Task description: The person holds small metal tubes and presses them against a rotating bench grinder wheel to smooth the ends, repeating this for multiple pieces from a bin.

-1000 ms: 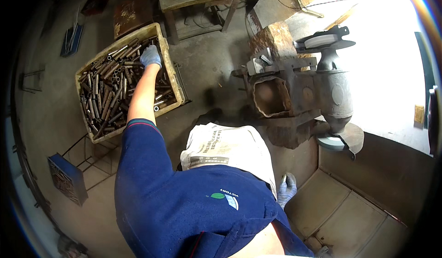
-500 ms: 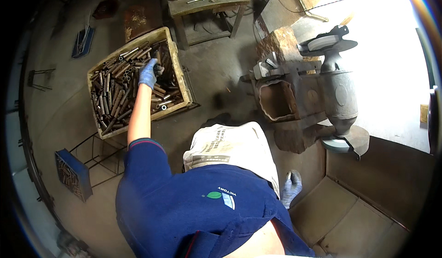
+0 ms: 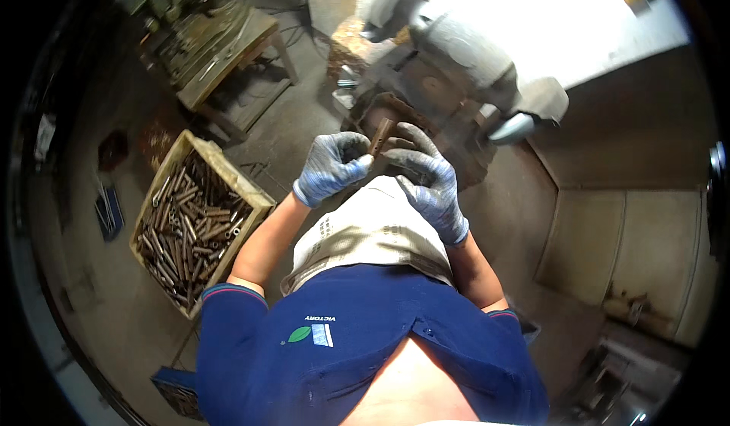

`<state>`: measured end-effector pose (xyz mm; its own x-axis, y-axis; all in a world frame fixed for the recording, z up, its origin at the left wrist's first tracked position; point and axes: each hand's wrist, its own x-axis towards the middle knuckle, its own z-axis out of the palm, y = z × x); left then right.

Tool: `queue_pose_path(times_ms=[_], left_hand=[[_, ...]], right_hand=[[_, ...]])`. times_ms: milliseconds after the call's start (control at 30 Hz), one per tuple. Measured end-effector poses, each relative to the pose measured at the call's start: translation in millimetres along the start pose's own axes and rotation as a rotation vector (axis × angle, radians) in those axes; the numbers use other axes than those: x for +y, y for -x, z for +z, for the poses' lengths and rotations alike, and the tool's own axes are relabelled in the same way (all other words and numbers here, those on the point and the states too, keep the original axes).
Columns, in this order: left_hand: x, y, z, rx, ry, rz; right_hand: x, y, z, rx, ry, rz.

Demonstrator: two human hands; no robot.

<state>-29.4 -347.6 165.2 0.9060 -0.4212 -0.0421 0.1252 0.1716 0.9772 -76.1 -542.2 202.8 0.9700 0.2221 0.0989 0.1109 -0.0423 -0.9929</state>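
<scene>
A short rusty metal tube [image 3: 382, 132] is pinched between the thumb and fingers of my left hand [image 3: 331, 166], above my lap and tilted up to the right. My right hand [image 3: 433, 182] is just right of the tube, its fingers spread and slightly curled. Whether a right fingertip touches the tube I cannot tell. Both hands wear grey and blue work gloves. Behind the tube stands a bench grinder [image 3: 468, 49] with a wheel at each end, its near wheel [image 3: 511, 128] partly under a guard.
A yellowish crate [image 3: 255, 192] full of similar tubes stands at left. Beyond it is a wooden bench [image 3: 228, 49] with tools. A blue bin [image 3: 176, 384] is at lower left. A rough-edged metal box [image 3: 403, 106] sits below the grinder. Brown panels [image 3: 585, 236] stand at right.
My left hand has come from the crate to above my lap, with a tube in it. My right hand has risen from my side to meet it. The view has turned right.
</scene>
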Motion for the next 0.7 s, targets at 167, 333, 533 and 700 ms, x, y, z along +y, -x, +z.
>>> queue_pose_path(times_ms=[167,333,533,700], left_hand=[[-10.8,-16.7,49.2,0.012,-0.303,0.079],[-20.3,-28.3,75.5,-0.143,0.154,-0.159],[-43.2,-36.3,106.1,-0.280,0.355,-0.272],[-47.1,-39.6,113.5,-0.401,0.332,-0.290]], right_hand=[[7.8,37.5,-19.9,0.163,0.226,-0.101],[4.2,62.5,-18.0,0.184,0.565,-0.217],[10.1,72.9,-22.7,0.374,0.931,-0.257],[17.2,81.5,-27.1,0.473,0.886,-0.289]])
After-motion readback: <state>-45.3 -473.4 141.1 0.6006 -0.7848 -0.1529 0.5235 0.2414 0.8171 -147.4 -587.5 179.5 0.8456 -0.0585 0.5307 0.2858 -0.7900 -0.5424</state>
